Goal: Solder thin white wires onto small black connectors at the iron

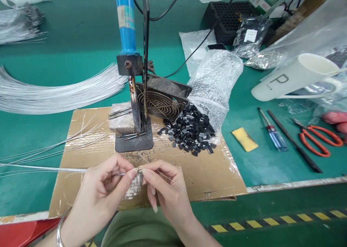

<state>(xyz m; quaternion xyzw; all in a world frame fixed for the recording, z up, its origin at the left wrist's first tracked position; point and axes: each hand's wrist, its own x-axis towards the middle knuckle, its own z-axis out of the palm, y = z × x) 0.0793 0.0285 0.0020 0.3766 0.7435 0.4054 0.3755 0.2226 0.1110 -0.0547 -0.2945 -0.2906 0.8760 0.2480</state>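
Note:
My left hand (pixel 100 189) pinches a small bundle of thin silvery wires (pixel 73 170) that runs off to the left. Its fingertips meet those of my right hand (pixel 166 189), which is closed in a pinch at the bundle's end. A fine strand of wire (pixel 170 179) passes by the right fingers; whether it is gripped cannot be made out. The tips hide what lies between them. Just beyond, a blue-handled soldering iron (pixel 127 26) is clamped upright, its tip pointing down at a dark metal base (pixel 134 144). Small black connectors (pixel 192 131) are heaped to the right.
Cardboard (pixel 217 174) lies under the hands. Behind the connectors are a fan (pixel 159 102) and bubble wrap (pixel 217 84). More wires (pixel 67 95) lie left. At right are a yellow sponge (pixel 244 139), screwdriver (pixel 275 135), dark rod (pixel 295 142), orange-handled pliers (pixel 316 138) and mug (pixel 290 80).

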